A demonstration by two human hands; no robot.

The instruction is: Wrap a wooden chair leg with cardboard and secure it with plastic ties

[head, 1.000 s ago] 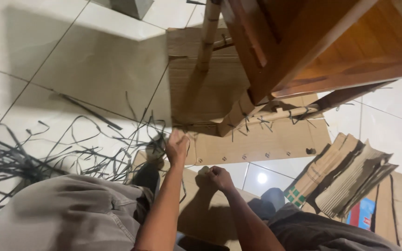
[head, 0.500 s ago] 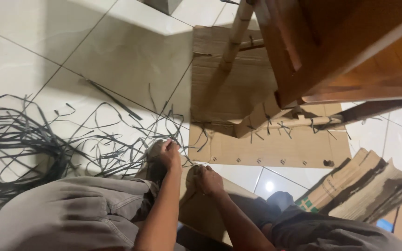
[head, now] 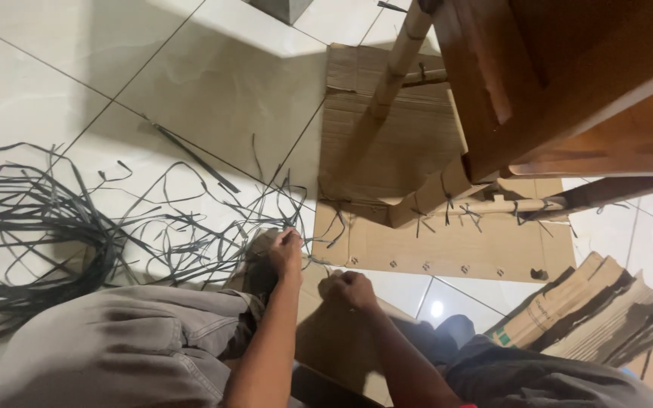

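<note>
1. Since the earlier frames your view has swung left: more of the black strip pile (head: 47, 227) on the tiled floor (head: 213, 83) shows now, and the folded cardboard stack (head: 591, 313) sits closer to the right edge.
2. Your left hand (head: 287, 253) has come back from the flat cardboard sheet (head: 447, 249) toward your knee; its grip is pinched together on a thin black strip (head: 313, 261), which runs between your two hands.
3. Your right hand (head: 349, 289) has stayed just beside the left one, low in the view, its grip curled into a fist; you cannot tell from here whether the strip's end is inside it.
4. The strip is narrow, flat and dark, like the loose tangle spread over the floor to your left.
5. Both hands hover over a brown cardboard piece (head: 326, 332) between your knees, in front of the wooden furniture (head: 568, 83) whose legs, wrapped in cardboard and tied with black strips, stand on the sheet.
</note>
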